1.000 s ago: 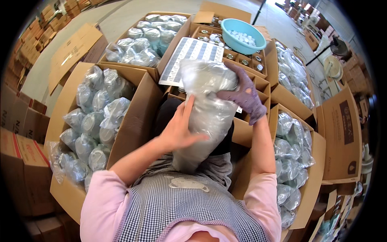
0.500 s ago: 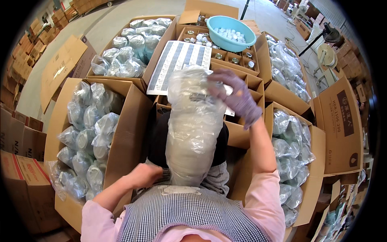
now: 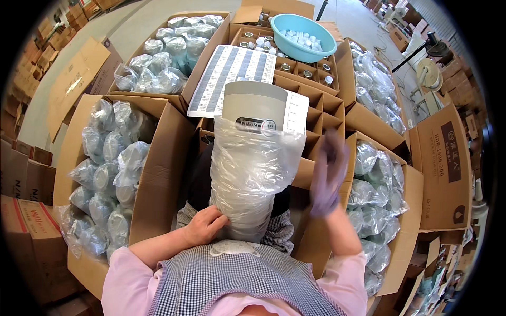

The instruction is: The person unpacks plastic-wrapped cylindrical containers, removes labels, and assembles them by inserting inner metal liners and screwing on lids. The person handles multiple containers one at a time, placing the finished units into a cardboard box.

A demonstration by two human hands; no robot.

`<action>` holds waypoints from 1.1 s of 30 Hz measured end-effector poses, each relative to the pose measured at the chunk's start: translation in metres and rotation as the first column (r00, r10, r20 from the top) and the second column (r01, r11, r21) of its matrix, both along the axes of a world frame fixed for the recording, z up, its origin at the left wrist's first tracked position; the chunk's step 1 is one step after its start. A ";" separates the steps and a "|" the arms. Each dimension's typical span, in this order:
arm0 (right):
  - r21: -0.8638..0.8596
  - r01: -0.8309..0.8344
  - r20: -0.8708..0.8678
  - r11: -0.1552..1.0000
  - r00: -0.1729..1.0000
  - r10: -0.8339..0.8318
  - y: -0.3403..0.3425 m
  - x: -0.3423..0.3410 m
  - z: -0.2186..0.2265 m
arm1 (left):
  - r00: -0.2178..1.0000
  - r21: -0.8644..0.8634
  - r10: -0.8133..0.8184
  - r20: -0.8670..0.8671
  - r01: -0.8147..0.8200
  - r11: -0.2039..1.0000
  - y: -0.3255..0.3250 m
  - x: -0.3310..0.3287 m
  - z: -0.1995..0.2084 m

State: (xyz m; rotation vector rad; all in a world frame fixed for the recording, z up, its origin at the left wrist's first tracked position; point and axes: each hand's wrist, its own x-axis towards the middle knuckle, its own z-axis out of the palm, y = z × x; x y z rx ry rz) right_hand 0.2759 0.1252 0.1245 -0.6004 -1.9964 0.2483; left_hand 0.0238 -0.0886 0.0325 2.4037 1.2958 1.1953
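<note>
A grey cylinder (image 3: 256,100) with a dark label panel stands tilted between my knees. Its top end is bare, and a clear plastic bag (image 3: 247,163) covers the rest in wrinkles. With bent fingers my left hand (image 3: 207,225), ungloved, grips the bag low on its left side. My right hand (image 3: 329,176), in a purple-grey glove, is off to the right of the cylinder and touches nothing that I can see; motion smears its fingers. Behind the cylinder lie printed label sheets (image 3: 211,84).
Cartons of bagged items stand at left (image 3: 171,174), far left (image 3: 208,63), right (image 3: 411,221) and far right (image 3: 363,113). Ahead, a divided carton (image 3: 329,108) sits before another holding capped bottles. A blue basin (image 3: 276,31) of small white pieces rests on top.
The bag has come down off the cylinder's top, baring the label panel. My right hand has swung away to the right and nearer. My left hand has moved onto the bag.
</note>
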 end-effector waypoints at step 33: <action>-0.317 -0.087 -0.065 0.944 0.995 0.070 0.018 -0.067 0.062 | 0.806 0.134 0.549 0.222 -0.583 0.801 0.095 0.053 0.117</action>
